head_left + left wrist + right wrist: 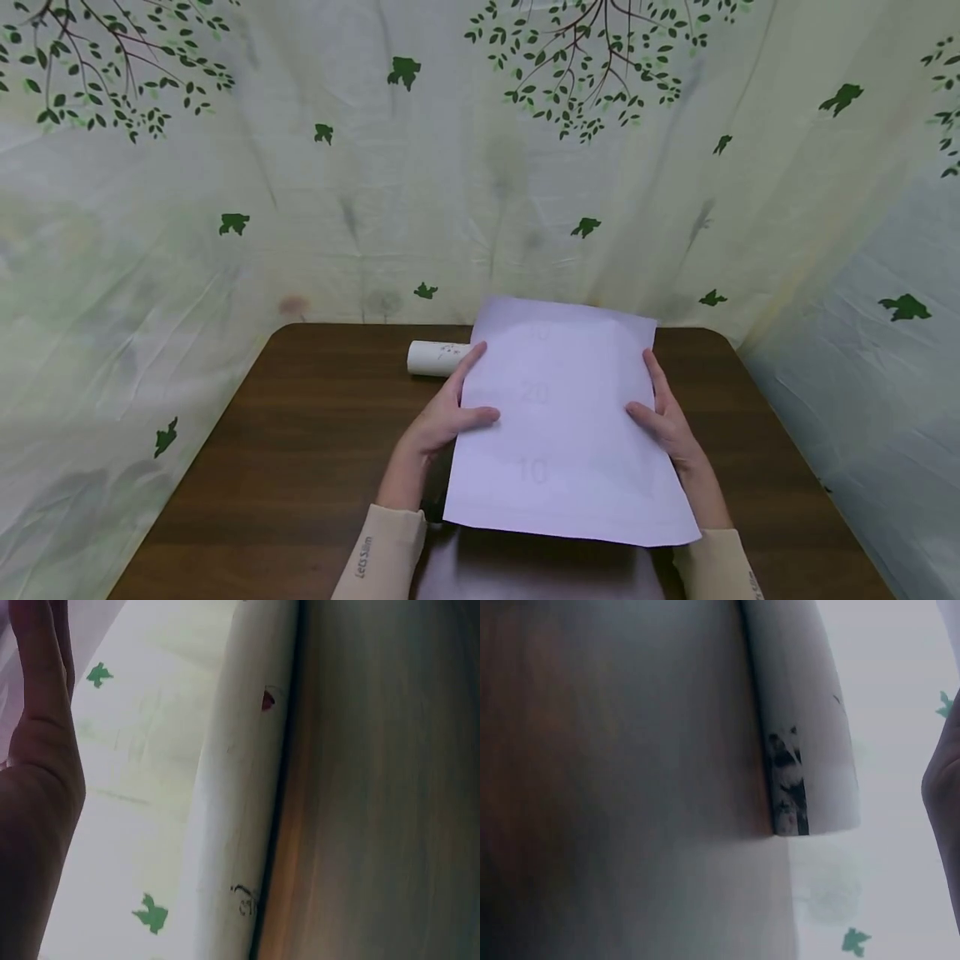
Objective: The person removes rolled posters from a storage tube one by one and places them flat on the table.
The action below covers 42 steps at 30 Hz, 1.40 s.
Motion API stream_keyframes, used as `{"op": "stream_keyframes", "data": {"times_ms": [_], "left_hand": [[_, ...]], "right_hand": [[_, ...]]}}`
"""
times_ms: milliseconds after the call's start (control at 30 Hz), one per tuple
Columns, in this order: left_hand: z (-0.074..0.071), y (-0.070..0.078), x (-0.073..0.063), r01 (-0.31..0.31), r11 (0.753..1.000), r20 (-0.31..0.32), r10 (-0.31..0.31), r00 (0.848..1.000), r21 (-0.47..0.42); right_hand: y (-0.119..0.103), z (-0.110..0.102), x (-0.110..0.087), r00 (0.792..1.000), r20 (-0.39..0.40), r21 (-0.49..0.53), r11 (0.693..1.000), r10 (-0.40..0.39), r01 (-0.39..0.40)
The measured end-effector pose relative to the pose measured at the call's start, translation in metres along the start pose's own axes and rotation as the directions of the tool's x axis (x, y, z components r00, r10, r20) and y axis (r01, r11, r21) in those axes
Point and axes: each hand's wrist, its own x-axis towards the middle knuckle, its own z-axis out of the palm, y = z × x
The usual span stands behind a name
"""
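A white sheet of paper is held up over the table, tilted towards me, with faint numbers such as 20 and 10 showing on it. My left hand grips its left edge, thumb on the near face. On the opposite edge my right hand holds it the same way, thumb in front. Most of both hands' other fingers are hidden behind the paper. Only the wrist side of the left hand and a sliver of the right hand show in the wrist views.
Behind the sheet, a white roll lies along the far side of the brown table, partly covered. The right wrist view shows a panda print on the roll. A pale surface lies below the sheet. A leaf-patterned curtain hangs behind.
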Motion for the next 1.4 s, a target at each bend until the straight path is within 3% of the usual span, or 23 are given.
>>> {"op": "stream_keyframes", "data": {"times_ms": [267, 467, 600, 700, 867, 1033, 1267, 1400], "left_hand": [[-0.011, 0.000, -0.005, 0.009, 0.997, 0.001, -0.009, 1.000, 0.071], [-0.022, -0.001, -0.011, 0.055, 0.995, 0.005, -0.056, 0.998, 0.079], [-0.025, -0.001, -0.011, -0.002, 0.991, -0.065, 0.011, 0.998, 0.136], [-0.025, -0.001, -0.009, -0.034, 0.982, -0.145, 0.061, 0.988, 0.185], [-0.024, -0.002, -0.008, 0.007, 0.978, -0.239, 0.044, 0.970, 0.210], [-0.020, -0.004, -0.007, 0.005, 0.984, -0.247, 0.040, 0.968, 0.177], [-0.016, -0.005, -0.003, 0.011, 0.993, -0.229, 0.017, 0.973, 0.119], [-0.020, -0.003, -0.005, 0.042, 0.988, -0.238, -0.006, 0.971, 0.146]], "right_hand": [[0.005, 0.012, 0.003, 0.999, -0.008, 0.014, 0.999, 0.041, -0.041], [0.001, 0.016, 0.003, 0.997, -0.054, -0.175, 0.983, 0.054, -0.063], [-0.004, 0.020, 0.002, 0.995, -0.029, -0.242, 0.965, 0.091, -0.095], [-0.007, 0.024, 0.001, 0.992, -0.020, -0.259, 0.958, 0.126, -0.126], [-0.009, 0.028, 0.002, 0.985, -0.046, -0.233, 0.957, 0.168, -0.175], [-0.010, 0.033, 0.009, 0.984, -0.103, -0.214, 0.963, 0.144, -0.163], [-0.009, 0.034, 0.016, 0.979, -0.180, -0.288, 0.947, 0.093, -0.143], [-0.006, 0.035, 0.018, 0.976, -0.188, -0.304, 0.938, 0.113, -0.167]]}}
